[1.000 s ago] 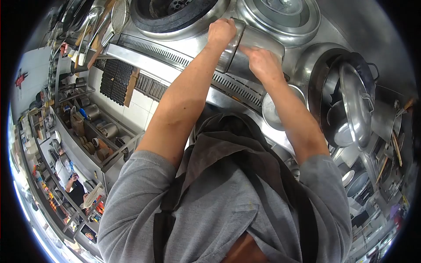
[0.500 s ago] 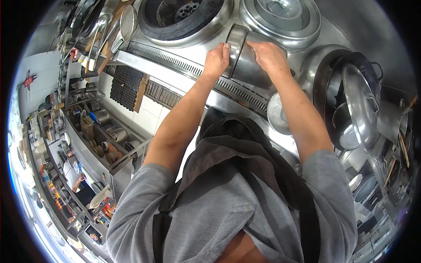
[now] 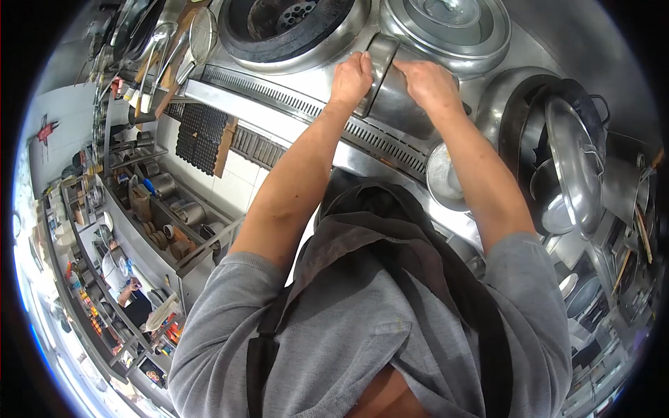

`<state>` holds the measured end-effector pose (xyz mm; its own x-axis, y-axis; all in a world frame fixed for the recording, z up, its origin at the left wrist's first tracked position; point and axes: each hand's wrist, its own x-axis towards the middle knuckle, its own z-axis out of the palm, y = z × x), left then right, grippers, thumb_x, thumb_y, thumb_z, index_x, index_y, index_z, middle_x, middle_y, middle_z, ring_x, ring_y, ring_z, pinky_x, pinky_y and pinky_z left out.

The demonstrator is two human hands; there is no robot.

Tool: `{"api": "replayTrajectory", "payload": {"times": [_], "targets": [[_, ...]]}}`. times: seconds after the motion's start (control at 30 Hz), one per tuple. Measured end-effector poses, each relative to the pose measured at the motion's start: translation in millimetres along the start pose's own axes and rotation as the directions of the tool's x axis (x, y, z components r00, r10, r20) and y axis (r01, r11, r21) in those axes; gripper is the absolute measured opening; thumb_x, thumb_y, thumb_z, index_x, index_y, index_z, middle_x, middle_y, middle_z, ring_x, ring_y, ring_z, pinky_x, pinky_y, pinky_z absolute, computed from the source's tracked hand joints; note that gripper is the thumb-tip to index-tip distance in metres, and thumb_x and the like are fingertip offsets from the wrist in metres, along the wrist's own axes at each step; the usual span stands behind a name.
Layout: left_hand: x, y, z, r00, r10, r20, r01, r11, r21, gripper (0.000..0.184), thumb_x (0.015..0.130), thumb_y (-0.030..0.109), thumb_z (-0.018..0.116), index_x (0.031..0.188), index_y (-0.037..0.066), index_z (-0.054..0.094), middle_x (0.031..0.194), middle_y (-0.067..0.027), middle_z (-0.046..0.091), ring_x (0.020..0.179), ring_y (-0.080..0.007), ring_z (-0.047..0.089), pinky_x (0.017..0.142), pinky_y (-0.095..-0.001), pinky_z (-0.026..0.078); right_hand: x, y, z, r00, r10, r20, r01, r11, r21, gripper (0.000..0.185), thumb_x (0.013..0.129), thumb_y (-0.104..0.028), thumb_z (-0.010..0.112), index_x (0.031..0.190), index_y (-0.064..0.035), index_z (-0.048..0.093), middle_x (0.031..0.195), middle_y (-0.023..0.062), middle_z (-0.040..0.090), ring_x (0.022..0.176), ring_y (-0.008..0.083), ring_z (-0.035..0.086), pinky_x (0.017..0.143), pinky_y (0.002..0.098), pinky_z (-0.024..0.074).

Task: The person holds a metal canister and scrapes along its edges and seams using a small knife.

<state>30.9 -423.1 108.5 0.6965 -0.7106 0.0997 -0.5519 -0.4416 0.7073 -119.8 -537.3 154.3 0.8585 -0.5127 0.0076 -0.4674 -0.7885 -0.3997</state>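
Note:
A cylindrical stainless steel pot (image 3: 404,106) lies sideways on the stove top between the burners and the front grate. At its left end is a narrower curved steel piece (image 3: 380,64) that looks like a lid, with a dark seam between the two. My left hand (image 3: 352,80) is closed on the edge of this lid-like piece, thumb uppermost. Curled over the top of the pot's body is my right hand (image 3: 428,83), its fingertips close to the seam. The undersides of both pieces are hidden.
Behind the pot are a black-rimmed wok burner (image 3: 286,31) and a covered round steel vessel (image 3: 446,31). To the right stand stacked woks and a large steel lid (image 3: 575,167). A strainer (image 3: 203,36) and ladles lie left. Another person (image 3: 132,299) is in the far left background.
Both hands and the lid-like piece have shifted slightly to the right. The grip of each hand looks the same, and the camera view has moved a little.

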Motion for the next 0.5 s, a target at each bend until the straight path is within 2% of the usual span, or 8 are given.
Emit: {"api": "replayTrajectory", "payload": {"times": [0.13, 0.2, 0.23, 0.33, 0.5], "targets": [[2, 2, 0, 0.999, 0.044, -0.023, -0.045, 0.999, -0.004, 0.038, 0.105, 0.03, 0.049, 0.087, 0.0, 0.063, 0.084, -0.0323, 0.067, 0.085, -0.0552, 0.063, 0.081, -0.0621, 0.049, -16, -19, -2, 0.995, 0.061, 0.081, -0.056, 0.996, -0.069, 0.048, 0.089, -0.002, 0.053, 0.127, -0.0231, 0.072, 0.111, 0.0147, 0.074, 0.095, 0.0361, 0.071, 0.083, 0.0475, 0.0579], [2, 2, 2, 0.999, 0.036, -0.034, -0.037, 0.999, -0.01, 0.038, 0.105, 0.03, 0.049, 0.086, 0.0, 0.063, 0.084, -0.0324, 0.067, 0.085, -0.055, 0.064, 0.082, -0.0613, 0.049, -26, -15, 7, 0.995, -0.096, 0.009, 0.096, 0.995, 0.034, 0.044, 0.089, -0.005, 0.051, 0.123, -0.0202, 0.074, 0.101, 0.0138, 0.074, 0.096, 0.0355, 0.072, 0.084, 0.0475, 0.0578], [3, 3, 1, 0.998, 0.048, -0.036, -0.049, 0.999, -0.006, 0.038, 0.105, 0.03, 0.049, 0.086, 0.0, 0.063, 0.084, -0.0324, 0.067, 0.085, -0.055, 0.064, 0.082, -0.0613, 0.049, -25, -13, 3, 0.995, -0.097, 0.014, 0.096, 0.994, 0.042, 0.044, 0.088, -0.005, 0.052, 0.123, -0.0194, 0.074, 0.101, 0.014, 0.074, 0.095, 0.0354, 0.072, 0.083, 0.0468, 0.0582], [4, 4, -1, 0.999, 0.038, -0.012, -0.038, 0.999, 0.003, 0.039, 0.105, 0.029, 0.049, 0.086, -0.001, 0.063, 0.085, -0.0325, 0.067, 0.086, -0.0545, 0.064, 0.082, -0.0606, 0.049, -9, 1, 9, 0.998, -0.011, -0.065, 0.013, 0.999, 0.04, 0.045, 0.088, -0.004, 0.054, 0.126, -0.0215, 0.073, 0.109, 0.014, 0.074, 0.092, 0.0365, 0.072, 0.081, 0.0481, 0.058], [5, 5, -1, 1.0, -0.02, 0.02, 0.02, 1.0, 0.018, 0.041, 0.105, 0.031, 0.048, 0.089, -0.002, 0.066, 0.09, -0.0327, 0.068, 0.092, -0.0542, 0.064, 0.087, -0.0597, 0.049, -21, -18, 6, 1.0, 0.001, -0.004, -0.001, 0.999, -0.038, 0.046, 0.087, -0.003, 0.054, 0.126, -0.0211, 0.072, 0.1, 0.0147, 0.074, 0.089, 0.0373, 0.072, 0.079, 0.0481, 0.0579]]}}
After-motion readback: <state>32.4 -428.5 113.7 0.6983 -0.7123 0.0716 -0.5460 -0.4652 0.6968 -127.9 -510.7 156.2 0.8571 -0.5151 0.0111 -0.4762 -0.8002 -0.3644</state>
